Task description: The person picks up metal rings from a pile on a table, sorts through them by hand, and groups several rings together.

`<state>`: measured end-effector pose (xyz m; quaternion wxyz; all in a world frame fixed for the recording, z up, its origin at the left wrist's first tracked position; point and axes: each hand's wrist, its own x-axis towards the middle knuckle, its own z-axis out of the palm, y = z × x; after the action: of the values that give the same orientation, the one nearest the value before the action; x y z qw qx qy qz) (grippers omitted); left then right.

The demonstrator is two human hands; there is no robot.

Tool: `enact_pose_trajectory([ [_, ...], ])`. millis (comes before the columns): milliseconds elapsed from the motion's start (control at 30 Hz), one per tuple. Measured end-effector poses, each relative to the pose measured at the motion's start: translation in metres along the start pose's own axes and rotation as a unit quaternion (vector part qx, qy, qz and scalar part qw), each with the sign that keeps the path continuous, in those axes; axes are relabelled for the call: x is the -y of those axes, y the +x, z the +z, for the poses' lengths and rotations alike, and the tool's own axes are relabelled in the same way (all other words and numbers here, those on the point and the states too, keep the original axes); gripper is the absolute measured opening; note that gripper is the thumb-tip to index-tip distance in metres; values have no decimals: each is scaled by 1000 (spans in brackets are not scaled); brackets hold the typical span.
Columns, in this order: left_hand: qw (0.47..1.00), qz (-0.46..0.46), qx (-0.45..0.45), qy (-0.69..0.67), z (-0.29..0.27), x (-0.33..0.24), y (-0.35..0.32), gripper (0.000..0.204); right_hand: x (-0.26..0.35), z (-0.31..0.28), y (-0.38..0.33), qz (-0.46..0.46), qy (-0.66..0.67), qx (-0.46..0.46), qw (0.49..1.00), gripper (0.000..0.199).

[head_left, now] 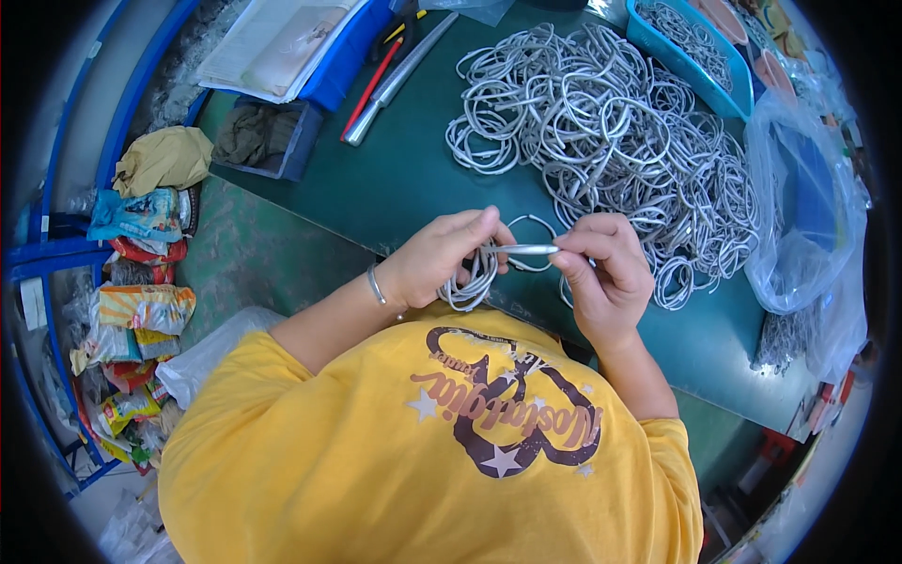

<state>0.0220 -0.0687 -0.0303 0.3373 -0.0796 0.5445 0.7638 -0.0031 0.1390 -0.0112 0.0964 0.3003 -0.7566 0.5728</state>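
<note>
My left hand (437, 256) is curled around several silver rings (470, 289) that look like bangles and hang together below its fingers. Between thumb and fingertips, my right hand (609, 273) pinches one silver ring (528, 249), seen nearly edge-on, whose other side reaches to my left fingers. Just behind it shows the curve of another thin ring (532, 220); whether a hand holds that one I cannot tell. Beyond my right hand spreads a large tangled heap of similar rings (611, 132) on the green table (395, 188).
A turquoise basket (742, 99) of small metal pieces stands at the far right, near a clear plastic bag (799, 207). Far left are a blue tray with papers (343, 61), a small bin with dark cloth (293, 141), a red stick (371, 89) and a metal rod (404, 80).
</note>
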Motion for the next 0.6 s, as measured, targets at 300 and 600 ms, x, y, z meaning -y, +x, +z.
enact_pose_trajectory([
  [300, 990, 124, 31, 62, -10, -7, -4, 24, -1, 1, -2, 348, 248, -33, 903, 11],
  [600, 973, 24, 42, -225, -14, 6, 8, 44, 12, 9, 9, 193, 250, -76, 946, 18],
])
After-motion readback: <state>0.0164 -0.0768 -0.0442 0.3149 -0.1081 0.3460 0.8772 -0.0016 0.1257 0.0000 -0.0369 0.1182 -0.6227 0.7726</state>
